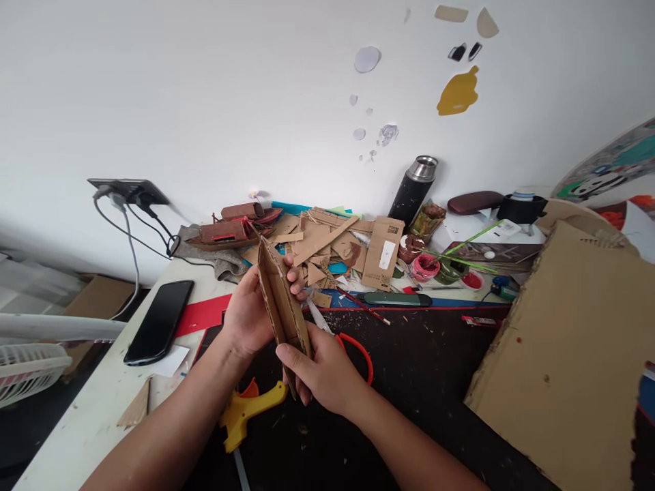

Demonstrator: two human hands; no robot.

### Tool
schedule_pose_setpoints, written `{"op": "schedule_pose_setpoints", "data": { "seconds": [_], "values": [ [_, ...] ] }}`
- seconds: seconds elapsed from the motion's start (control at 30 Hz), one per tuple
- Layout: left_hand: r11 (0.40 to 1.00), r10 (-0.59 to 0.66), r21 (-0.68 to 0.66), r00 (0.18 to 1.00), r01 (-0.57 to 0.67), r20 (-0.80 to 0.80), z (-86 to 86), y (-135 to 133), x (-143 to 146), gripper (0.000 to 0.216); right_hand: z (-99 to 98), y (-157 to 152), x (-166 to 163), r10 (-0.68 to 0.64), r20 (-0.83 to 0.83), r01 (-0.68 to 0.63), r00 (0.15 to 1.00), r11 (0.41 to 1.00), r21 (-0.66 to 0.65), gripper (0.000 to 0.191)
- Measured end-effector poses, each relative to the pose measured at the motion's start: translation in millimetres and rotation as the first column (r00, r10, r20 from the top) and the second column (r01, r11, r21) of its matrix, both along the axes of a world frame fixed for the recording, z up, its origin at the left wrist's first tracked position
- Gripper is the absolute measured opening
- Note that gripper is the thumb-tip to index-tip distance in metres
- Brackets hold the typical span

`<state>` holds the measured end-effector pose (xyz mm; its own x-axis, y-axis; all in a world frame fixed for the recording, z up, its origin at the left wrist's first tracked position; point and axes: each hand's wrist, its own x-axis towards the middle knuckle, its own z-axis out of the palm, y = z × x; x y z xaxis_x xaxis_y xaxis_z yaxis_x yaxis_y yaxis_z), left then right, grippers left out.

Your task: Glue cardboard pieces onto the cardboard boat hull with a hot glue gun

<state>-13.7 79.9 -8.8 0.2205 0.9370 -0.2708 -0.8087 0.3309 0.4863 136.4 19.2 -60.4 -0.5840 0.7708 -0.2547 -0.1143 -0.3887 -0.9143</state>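
A narrow boat-shaped cardboard hull is held up over the dark cutting mat, its pointed end toward the wall. My left hand grips its left side, fingers curled over the top edge. My right hand pinches the near end from below. Red-handled scissors lie just behind my right hand. A yellow glue gun rests on the mat under my left wrist.
A pile of cardboard scraps and a brown model boat lie by the wall. A black phone sits left. A large cardboard sheet stands right. A flask, paint pots and a dark craft knife are behind.
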Motion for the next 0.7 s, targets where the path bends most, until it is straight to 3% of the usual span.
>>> {"op": "schedule_pose_setpoints", "data": {
  "seconds": [0.4,0.7],
  "values": [
    [1.0,-0.01,-0.004,1.0,0.01,0.009,-1.8,-0.9,1.3,0.016,0.4,-1.4,-0.6,0.011,0.017,-0.011,1.0,1.0,-0.02,0.038],
    [1.0,-0.027,-0.007,0.999,0.026,-0.023,-4.1,0.2,-2.2,0.026,-1.8,-0.8,-0.5,0.022,-0.006,-0.022,1.0,1.0,-0.006,0.041]
  ]
}}
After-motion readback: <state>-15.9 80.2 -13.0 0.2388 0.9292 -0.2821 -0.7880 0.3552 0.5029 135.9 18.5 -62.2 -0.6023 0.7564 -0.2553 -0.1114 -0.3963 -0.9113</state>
